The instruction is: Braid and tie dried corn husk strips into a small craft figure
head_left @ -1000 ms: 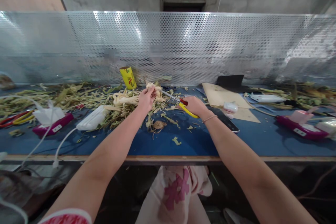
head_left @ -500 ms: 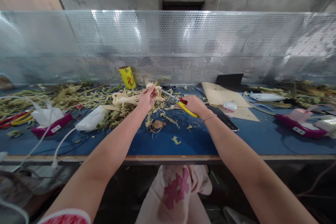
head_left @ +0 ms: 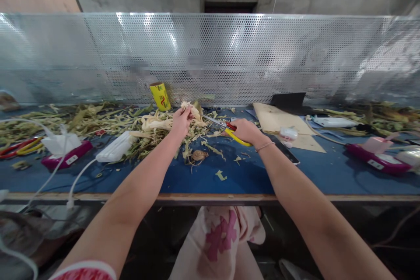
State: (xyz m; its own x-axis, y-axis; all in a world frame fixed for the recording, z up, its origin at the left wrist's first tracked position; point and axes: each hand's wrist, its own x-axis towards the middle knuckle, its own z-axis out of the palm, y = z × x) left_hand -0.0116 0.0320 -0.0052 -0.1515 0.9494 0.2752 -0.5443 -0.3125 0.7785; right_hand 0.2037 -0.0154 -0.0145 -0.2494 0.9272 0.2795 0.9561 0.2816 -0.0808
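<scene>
Near the front of the blue table (head_left: pixel 246 179), a pale scrap (head_left: pixel 221 175) lies before a round brown lump (head_left: pixel 199 155). Farther in, the right hand (head_left: pixel 246 131) grips scissors (head_left: pixel 234 137) by red-and-yellow handles, blades toward the left hand (head_left: pixel 183 118), which pinches a pale dried plant piece (head_left: pixel 198 118), perhaps a husk, by the leafy heap (head_left: pixel 147 143). Behind leans a yellow tube (head_left: pixel 160 97).

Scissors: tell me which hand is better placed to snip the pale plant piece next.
Probably the right: the right hand already holds the scissors, their blades pointing toward the pale plant piece. The left hand is busy gripping that piece.
</scene>
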